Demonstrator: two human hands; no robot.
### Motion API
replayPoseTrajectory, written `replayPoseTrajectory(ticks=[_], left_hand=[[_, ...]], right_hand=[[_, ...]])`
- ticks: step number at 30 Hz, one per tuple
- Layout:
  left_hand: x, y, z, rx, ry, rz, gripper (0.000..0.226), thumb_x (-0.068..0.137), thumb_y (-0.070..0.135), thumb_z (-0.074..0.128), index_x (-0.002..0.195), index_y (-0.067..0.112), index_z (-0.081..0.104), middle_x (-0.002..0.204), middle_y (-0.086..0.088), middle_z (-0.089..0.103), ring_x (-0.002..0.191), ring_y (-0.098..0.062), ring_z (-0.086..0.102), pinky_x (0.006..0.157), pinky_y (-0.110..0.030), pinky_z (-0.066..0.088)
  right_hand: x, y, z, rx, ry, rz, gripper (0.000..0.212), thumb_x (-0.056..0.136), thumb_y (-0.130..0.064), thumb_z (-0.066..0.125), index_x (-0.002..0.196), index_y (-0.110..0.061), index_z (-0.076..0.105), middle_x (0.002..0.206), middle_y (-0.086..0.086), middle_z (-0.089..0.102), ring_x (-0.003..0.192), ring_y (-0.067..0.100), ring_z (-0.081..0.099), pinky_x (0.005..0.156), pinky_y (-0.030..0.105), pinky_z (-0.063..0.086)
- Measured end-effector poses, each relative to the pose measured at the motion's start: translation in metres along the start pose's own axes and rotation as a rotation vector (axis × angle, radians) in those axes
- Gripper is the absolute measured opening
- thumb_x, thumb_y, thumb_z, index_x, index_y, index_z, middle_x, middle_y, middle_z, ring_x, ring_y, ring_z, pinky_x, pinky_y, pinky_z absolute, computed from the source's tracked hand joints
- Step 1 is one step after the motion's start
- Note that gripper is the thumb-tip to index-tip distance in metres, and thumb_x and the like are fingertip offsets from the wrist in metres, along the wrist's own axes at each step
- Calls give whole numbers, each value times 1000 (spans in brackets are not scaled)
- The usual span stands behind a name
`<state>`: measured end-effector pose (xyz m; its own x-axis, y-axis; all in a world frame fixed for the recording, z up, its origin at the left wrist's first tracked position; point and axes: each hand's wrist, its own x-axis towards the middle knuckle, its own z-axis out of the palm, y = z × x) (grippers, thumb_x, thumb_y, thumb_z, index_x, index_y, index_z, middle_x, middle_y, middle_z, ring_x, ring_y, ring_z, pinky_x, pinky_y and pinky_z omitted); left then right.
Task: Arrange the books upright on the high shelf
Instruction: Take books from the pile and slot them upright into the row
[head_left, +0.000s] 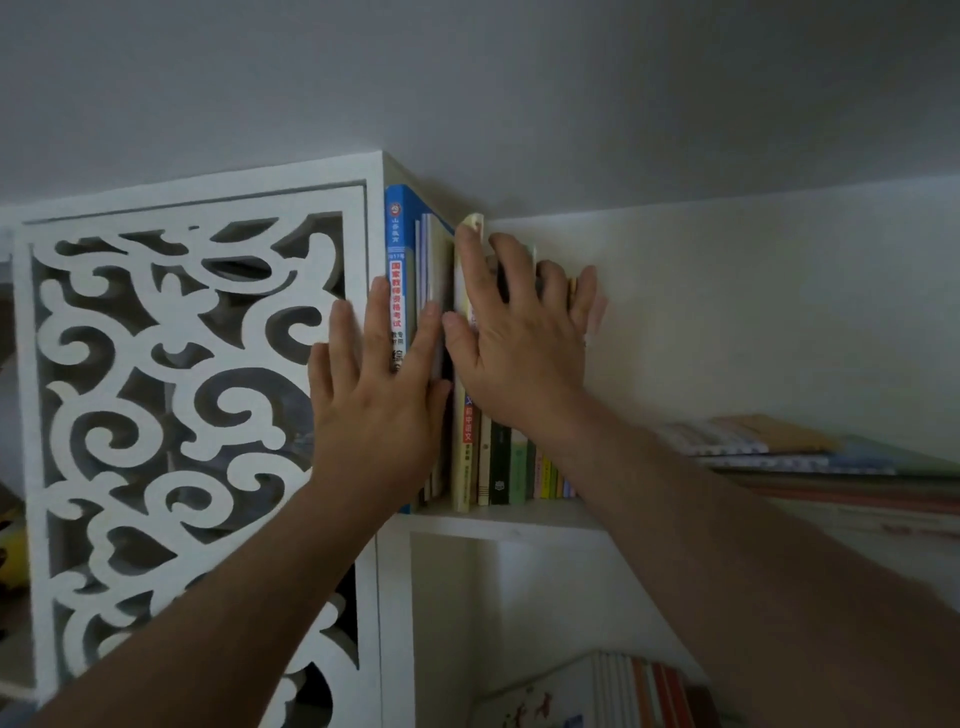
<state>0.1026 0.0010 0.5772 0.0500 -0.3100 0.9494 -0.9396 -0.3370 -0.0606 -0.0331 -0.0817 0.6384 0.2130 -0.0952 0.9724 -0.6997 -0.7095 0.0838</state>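
A row of upright books (498, 467) stands at the left end of the high white shelf (498, 519), beginning with a tall blue book (399, 244). My left hand (379, 395) lies flat with straight fingers against the spines of the leftmost books and the shelf's side post. My right hand (519, 332) is spread over the spines of the books just to the right, fingertips reaching past a pale yellow book (470, 223). A stack of books lying flat (810, 457) sits further right on the same shelf.
A white carved lattice panel (192, 415) forms the cabinet's left side. The ceiling is just above the shelf top. Below the shelf, more books (623, 691) stand in a lower compartment. The white back wall (753, 322) is bare to the right.
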Motion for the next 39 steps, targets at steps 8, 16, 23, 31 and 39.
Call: replayPoseTrajectory(ticks=[8,16,23,31,39], left_hand=[[1,3,-7,2,-114,18,72,105,59,28,167,32,1,173,-17,-11,157,-50,-4,123,-70,12],[-1,41,-54,-116,79,172,67,98,29,55,159,11,36,171,-27,6,155,-52,8,123,-67,17],[11,86,-38,-734,-673,-129,60,102,72,22,152,44,38,137,-3,63,113,-25,63,98,-44,53],[36,73,-27,-999,-1157,-64,92,77,69,77,153,53,29,134,12,62,123,-14,60,107,-41,49],[19,93,6,-1046,-1005,-40,124,61,10,95,156,55,27,130,11,67,120,-13,66,97,-40,60]], right_hand=[[-10,25,-16,-55,-141,82,56,98,-59,38,150,-38,43,165,5,30,142,39,37,120,70,11],[-56,88,-71,-180,-353,208,74,86,-94,26,148,-54,29,168,7,11,148,50,23,118,79,6],[-76,101,-98,-239,-453,135,76,89,-87,37,156,-58,16,166,6,21,140,49,37,115,79,18],[-76,138,-116,-310,-520,15,94,84,-85,55,156,-63,-1,158,6,30,126,42,51,110,75,33],[-74,169,-127,-330,-532,-37,106,76,-86,65,155,-63,-2,143,8,35,115,38,51,100,63,45]])
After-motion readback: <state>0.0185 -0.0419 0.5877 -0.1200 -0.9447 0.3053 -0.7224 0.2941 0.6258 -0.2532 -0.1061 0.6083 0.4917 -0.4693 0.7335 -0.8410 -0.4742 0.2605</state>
